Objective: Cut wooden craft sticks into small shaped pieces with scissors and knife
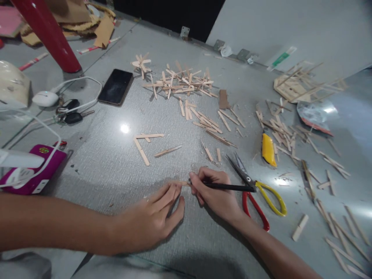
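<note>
My left hand (pixel 158 217) is closed at the fingertips on a small wooden craft stick (pixel 183 183), most of it hidden by the fingers. My right hand (pixel 216 193) grips a slim black pen-shaped tool (pixel 232 187), its tip hidden at the stick's right end. Beyond both hands lie craft sticks joined in a V (pixel 141 149) and a loose thin stick (pixel 168 151). Just right of my right hand rest open scissors (pixel 248 180) with one red and one yellow handle.
Joined craft sticks (pixel 188 82) cover the back middle. A yellow cutter (pixel 268 149) lies right, among loose sticks, before a stick-built frame (pixel 293 85). On the left are a phone (pixel 116 87), keys (pixel 72 117), a white mouse (pixel 45 99) and a purple box (pixel 43 170).
</note>
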Action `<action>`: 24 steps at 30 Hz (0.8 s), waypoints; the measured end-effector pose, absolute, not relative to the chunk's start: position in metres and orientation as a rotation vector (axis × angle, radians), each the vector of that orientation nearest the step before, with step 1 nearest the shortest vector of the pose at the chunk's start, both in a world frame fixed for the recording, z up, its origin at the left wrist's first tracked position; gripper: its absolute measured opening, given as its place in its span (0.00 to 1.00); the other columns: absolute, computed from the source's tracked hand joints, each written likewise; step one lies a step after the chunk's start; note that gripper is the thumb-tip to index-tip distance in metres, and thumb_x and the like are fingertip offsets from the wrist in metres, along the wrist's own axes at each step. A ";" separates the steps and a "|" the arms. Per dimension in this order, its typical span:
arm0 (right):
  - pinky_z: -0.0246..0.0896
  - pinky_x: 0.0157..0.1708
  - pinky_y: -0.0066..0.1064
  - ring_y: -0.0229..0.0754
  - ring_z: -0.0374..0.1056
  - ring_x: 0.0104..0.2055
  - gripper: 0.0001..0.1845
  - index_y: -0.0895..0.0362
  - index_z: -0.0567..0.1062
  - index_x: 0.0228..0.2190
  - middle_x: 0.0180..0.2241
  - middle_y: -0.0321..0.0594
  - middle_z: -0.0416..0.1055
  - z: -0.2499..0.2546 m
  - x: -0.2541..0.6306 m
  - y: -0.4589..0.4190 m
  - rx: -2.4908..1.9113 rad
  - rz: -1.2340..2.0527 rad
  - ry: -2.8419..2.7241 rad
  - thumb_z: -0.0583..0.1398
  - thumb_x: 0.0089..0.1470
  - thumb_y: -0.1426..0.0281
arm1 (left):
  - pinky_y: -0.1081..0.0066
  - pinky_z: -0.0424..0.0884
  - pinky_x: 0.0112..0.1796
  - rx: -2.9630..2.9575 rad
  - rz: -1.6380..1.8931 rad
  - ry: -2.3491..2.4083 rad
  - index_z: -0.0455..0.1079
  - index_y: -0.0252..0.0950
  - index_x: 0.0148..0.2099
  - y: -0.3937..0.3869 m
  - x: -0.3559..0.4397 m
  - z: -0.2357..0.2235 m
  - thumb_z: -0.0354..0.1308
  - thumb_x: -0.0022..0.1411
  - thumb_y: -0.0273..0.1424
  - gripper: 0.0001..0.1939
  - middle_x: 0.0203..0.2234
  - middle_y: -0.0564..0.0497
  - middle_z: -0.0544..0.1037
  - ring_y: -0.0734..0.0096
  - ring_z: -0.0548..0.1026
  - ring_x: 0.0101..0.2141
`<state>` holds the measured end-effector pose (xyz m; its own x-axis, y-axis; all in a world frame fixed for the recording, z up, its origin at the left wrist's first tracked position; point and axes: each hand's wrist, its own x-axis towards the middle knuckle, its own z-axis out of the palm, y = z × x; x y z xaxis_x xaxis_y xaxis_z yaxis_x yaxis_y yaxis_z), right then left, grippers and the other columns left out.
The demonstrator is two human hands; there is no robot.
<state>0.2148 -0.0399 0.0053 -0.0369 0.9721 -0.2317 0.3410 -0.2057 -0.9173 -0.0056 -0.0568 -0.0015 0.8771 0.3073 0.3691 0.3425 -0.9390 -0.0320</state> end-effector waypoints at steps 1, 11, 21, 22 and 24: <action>0.49 0.12 0.25 0.31 0.56 0.10 0.26 0.54 0.67 0.17 0.11 0.29 0.62 0.005 0.215 -0.040 -1.600 1.252 -1.413 0.64 0.60 0.56 | 0.52 0.65 0.63 -2.951 -0.554 -0.514 0.70 0.17 0.56 -0.057 -0.006 -0.002 0.56 0.67 0.24 0.18 0.51 0.23 0.78 0.45 0.77 0.56; 0.49 0.13 0.25 0.32 0.55 0.11 0.26 0.53 0.66 0.16 0.10 0.28 0.60 0.005 0.216 -0.041 -1.615 1.196 -1.485 0.64 0.61 0.57 | 0.54 0.68 0.61 -2.919 -0.577 -0.536 0.71 0.19 0.56 -0.058 -0.006 -0.002 0.53 0.67 0.25 0.18 0.51 0.25 0.79 0.46 0.78 0.55; 0.50 0.15 0.27 0.33 0.55 0.13 0.26 0.53 0.65 0.15 0.11 0.30 0.60 0.008 0.215 -0.039 -1.614 1.110 -1.605 0.59 0.65 0.61 | 0.54 0.66 0.62 -2.926 -0.580 -0.536 0.70 0.18 0.56 -0.058 -0.006 -0.004 0.55 0.66 0.25 0.19 0.51 0.24 0.79 0.45 0.77 0.55; 0.51 0.16 0.27 0.33 0.56 0.13 0.26 0.53 0.65 0.15 0.11 0.30 0.61 0.008 0.216 -0.039 -1.622 1.096 -1.618 0.58 0.65 0.62 | 0.54 0.66 0.62 -2.927 -0.579 -0.538 0.70 0.17 0.56 -0.058 -0.006 -0.003 0.55 0.66 0.25 0.19 0.51 0.24 0.79 0.45 0.77 0.56; 0.51 0.16 0.27 0.33 0.57 0.13 0.26 0.53 0.66 0.15 0.11 0.30 0.61 0.009 0.216 -0.040 -1.633 1.085 -1.637 0.58 0.65 0.62 | 0.54 0.66 0.63 -2.931 -0.567 -0.539 0.70 0.17 0.56 -0.058 -0.006 -0.002 0.55 0.66 0.25 0.19 0.51 0.23 0.78 0.46 0.76 0.56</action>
<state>0.2162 -0.0398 0.0090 -0.0833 0.9863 -0.1424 0.5154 -0.0797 -0.8532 -0.0060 -0.0580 -0.0024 0.8675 0.3220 0.3792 0.3622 -0.9313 -0.0376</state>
